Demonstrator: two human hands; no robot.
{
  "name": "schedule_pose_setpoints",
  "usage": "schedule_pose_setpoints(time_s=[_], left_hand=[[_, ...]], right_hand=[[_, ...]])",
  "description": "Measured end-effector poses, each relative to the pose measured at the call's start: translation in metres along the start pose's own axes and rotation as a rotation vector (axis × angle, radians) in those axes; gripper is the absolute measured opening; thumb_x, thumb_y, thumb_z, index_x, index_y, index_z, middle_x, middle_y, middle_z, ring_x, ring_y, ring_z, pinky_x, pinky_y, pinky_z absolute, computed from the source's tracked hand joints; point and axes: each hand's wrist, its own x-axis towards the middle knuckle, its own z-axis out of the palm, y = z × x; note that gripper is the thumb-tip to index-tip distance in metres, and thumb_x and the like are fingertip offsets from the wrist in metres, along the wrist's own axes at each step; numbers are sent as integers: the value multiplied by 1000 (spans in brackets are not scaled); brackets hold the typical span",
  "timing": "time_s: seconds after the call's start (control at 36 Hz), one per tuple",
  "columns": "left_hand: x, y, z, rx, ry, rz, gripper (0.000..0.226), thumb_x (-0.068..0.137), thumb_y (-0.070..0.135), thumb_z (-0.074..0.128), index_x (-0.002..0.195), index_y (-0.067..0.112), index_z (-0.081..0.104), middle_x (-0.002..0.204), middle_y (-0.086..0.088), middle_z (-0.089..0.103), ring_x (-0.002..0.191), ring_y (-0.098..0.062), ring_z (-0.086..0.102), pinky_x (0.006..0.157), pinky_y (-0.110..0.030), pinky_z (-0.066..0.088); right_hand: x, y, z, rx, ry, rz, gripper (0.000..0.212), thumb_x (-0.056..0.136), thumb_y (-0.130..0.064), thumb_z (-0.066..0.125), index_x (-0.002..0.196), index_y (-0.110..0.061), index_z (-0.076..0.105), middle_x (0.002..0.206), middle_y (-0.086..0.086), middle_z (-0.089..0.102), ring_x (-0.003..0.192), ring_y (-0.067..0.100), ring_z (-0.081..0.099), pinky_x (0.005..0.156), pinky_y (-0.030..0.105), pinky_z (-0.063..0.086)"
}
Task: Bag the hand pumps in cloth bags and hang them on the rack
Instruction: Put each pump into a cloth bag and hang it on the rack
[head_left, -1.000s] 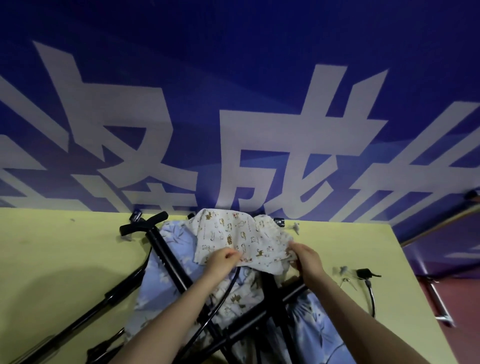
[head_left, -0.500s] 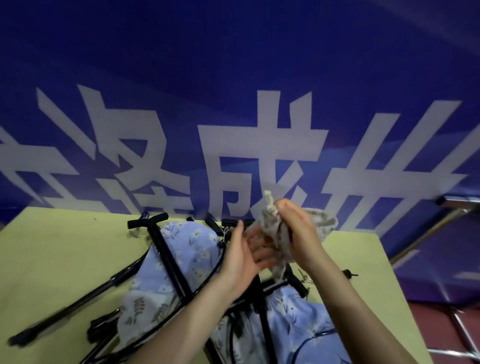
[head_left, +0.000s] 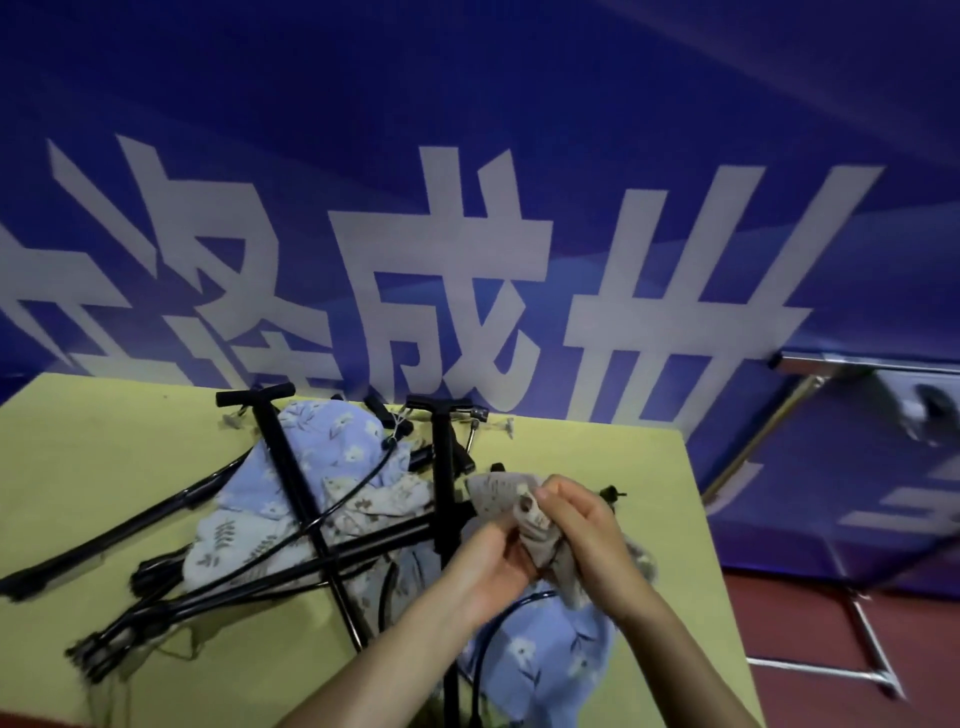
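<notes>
1. Right hand (head_left: 582, 525): fingers curled, pinching the bunched beige bag (head_left: 524, 512).
2. Left hand (head_left: 485, 566): fingers curled on the same bag from below.
3. Bag is above the table (head_left: 93, 467); contents not visible.
4. Black pumps (head_left: 283, 467) lie crossed over blue floral bags (head_left: 337, 447) on the table, none inside.

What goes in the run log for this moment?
stage: bagging | both hands grip beige cloth bag | hand pumps unbagged on table
</notes>
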Motion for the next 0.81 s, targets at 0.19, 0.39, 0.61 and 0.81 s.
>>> schedule_pose_setpoints(time_s=[0.19, 0.39, 0.61, 0.81], left_hand=[[-7, -20, 23, -59, -2, 69, 40, 99, 15, 42, 79, 2, 74, 77, -13, 73, 64, -20, 71, 55, -28, 57], [-7, -10, 20, -89, -24, 111, 27, 99, 12, 43, 93, 15, 69, 89, -11, 74, 87, -25, 65, 76, -39, 51], [0, 2, 21, 55, -35, 77, 37, 102, 22, 36, 114, 0, 63, 102, -17, 73, 87, -27, 72, 69, -36, 57], [1, 22, 5, 530, 181, 247, 50, 92, 54, 49, 116, 14, 65, 115, -11, 69, 104, -26, 66, 93, -39, 51]], right_hand=[[-24, 7, -41, -38, 213, 5, 35, 82, -41, 59, 81, -6, 55, 75, 16, 49, 65, 26, 41, 55, 33, 39], [-38, 23, -78, -171, 473, 16, 34, 92, -26, 63, 123, -24, 48, 92, 8, 63, 71, 9, 62, 59, 15, 46], [-26, 32, -110, -664, 343, 12, 24, 87, -19, 66, 71, -34, 56, 66, 1, 44, 66, 10, 46, 62, 31, 36], [-13, 14, -116, -91, 28, 185, 51, 79, -48, 71, 72, 1, 61, 74, 13, 59, 71, 24, 56, 66, 32, 47]])
